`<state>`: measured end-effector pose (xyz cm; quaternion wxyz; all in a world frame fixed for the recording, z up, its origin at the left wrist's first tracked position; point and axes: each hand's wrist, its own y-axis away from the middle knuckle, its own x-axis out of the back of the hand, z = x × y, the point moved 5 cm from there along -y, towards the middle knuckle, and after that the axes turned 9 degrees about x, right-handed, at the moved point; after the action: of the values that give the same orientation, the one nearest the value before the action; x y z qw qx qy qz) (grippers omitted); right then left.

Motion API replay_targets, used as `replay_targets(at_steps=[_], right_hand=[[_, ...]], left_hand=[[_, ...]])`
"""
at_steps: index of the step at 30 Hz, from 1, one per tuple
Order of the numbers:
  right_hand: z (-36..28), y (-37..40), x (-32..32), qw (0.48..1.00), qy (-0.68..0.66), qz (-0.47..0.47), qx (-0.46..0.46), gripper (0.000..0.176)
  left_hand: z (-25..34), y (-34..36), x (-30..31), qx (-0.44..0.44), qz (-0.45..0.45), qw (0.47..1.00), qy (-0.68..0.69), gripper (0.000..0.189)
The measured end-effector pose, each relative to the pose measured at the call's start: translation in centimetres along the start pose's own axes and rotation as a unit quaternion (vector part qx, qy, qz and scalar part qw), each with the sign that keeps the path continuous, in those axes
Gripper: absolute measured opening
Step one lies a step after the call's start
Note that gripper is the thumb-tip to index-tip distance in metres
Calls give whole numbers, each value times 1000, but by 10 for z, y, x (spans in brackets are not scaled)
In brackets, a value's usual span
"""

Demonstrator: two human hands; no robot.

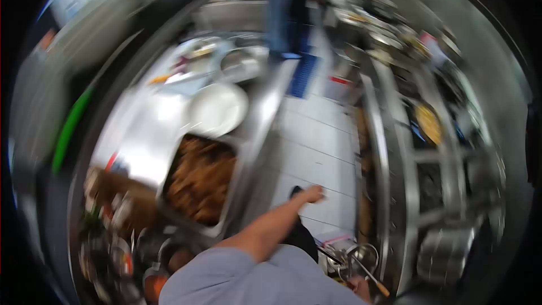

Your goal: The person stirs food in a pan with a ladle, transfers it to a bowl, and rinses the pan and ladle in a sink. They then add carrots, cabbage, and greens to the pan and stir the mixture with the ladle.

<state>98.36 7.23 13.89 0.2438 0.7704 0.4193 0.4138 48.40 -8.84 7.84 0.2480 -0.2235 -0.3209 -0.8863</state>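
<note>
My left hand [313, 194] reaches forward over the white tiled floor, its fingers curled in. I see nothing clearly held in it. At the lower edge, my right hand [359, 288] is partly cut off and blurred, against a cluster of metal kitchen utensils [364, 257]. Among these are a round metal rim and a long thin handle with a wooden end [383, 289]. The hand seems closed on this cluster, though its exact grip is hidden. To the left of my left arm, a deep metal tray [237, 183] holds brown cooked food [200, 178].
White plates [217, 110] and a round metal pan [240, 65] stand on the left steel counter [147, 124]. Ahead, a person [285, 11] stands in the aisle by a blue mat [304, 76]. Along the right, a stove line carries a pan of yellow food [429, 124].
</note>
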Motion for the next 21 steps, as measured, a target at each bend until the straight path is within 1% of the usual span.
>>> replay_targets(at_steps=[1, 2, 3, 4, 5, 6, 7, 8, 9, 10, 11, 12, 13, 14, 15, 16, 17, 19, 20, 21], right_hand=[[-74, 48, 8, 993, 18, 28, 117, 13], [-148, 99, 16, 972, 41, 58, 225, 17], [-113, 23, 30, 993, 59, -10, 102, 21], [-54, -70, 35, 954, 158, -170, -189, 26], [-44, -97, 42, 859, 232, -315, -330, 32], [-52, -114, 49, 782, 264, -421, -375, 39], [-120, -117, 54, 826, 307, -385, -275, 35], [-171, -141, 59, 840, 327, -381, -205, 31], [-222, -163, 65, 849, 351, -373, -133, 29], [-276, -183, 68, 910, 289, -288, -79, 29], [-332, -201, 73, 951, 225, -211, -11, 30], [-364, -241, 68, 944, 250, -217, -2, 33], [-412, -270, 64, 937, 293, -181, 61, 35], [-438, -320, 47, 890, 386, -79, 230, 32], [-477, -337, 38, 924, 329, -33, 191, 33], [-522, -344, 24, 928, 316, -12, 196, 40], [-546, -377, -4, 914, 321, 9, 247, 42], [-604, -406, -56, 915, 227, -34, 333, 42], [-624, -415, -78, 917, 191, -101, 337, 42], [-640, -419, -97, 915, 151, -167, 336, 41]], left_hand=[[-32, -41, -2, -45, 25, 996, 70, 42], [-19, -32, 43, 90, -34, 987, 131, 42], [-13, -25, 81, 36, 81, 991, 102, 43], [-15, -25, 107, 19, 120, 979, 163, 41], [-20, -27, 130, 42, 123, 980, 154, 42], [-23, -29, 147, 84, 118, 977, 157, 43], [-44, -44, 155, 50, 133, 977, 160, 38], [-37, -50, 170, 85, 109, 954, 266, 35], [-25, -41, 187, 128, 86, 917, 369, 32], [-20, -42, 202, 149, 95, 899, 401, 30], [-15, -49, 218, 166, 107, 879, 434, 29], [-11, -63, 232, 178, 122, 857, 468, 28], [-11, -81, 243, 190, 130, 858, 460, 27], [-11, -97, 251, 202, 138, 858, 452, 27], [-10, -114, 259, 216, 146, 857, 444, 27], [-1, -134, 269, 215, 141, 875, 411, 26], [6, -162, 282, 170, 147, 899, 375, 26], [13, -215, 304, 87, 155, 936, 303, 26], [62, -219, 338, 111, 199, 941, 250, 29], [71, -235, 366, 67, 303, 927, 210, 31]])
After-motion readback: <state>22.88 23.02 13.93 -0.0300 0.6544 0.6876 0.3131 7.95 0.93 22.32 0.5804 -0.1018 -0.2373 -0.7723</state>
